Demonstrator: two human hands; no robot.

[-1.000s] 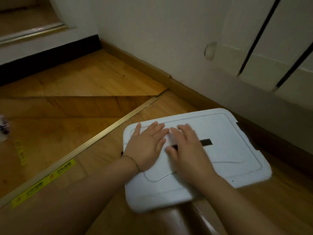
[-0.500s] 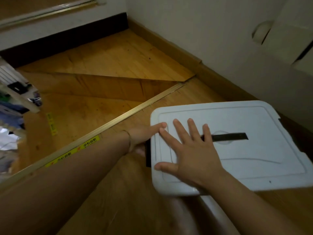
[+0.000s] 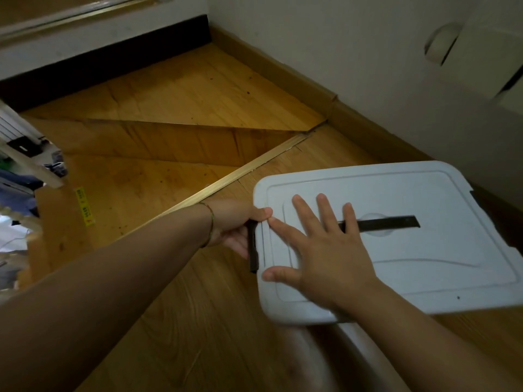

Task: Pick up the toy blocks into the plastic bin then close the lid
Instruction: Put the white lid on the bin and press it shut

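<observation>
Lid [image 3: 441,193] on; no loose blocks in sight. Right hand [image 3: 325,250] flat, spread, pressing lid. Left hand [image 3: 236,226] grips black latch [image 3: 252,251]. Latching seemingly outstanding.

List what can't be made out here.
Head view only:
- Toy blocks and bin interior: hidden under the white lid.
- Fingers of the left hand: tucked behind the black latch; latch engagement unclear.
- Lid's right corner: cut off by the frame edge.
- Part of the lid's black strip: covered by the right hand.
</observation>
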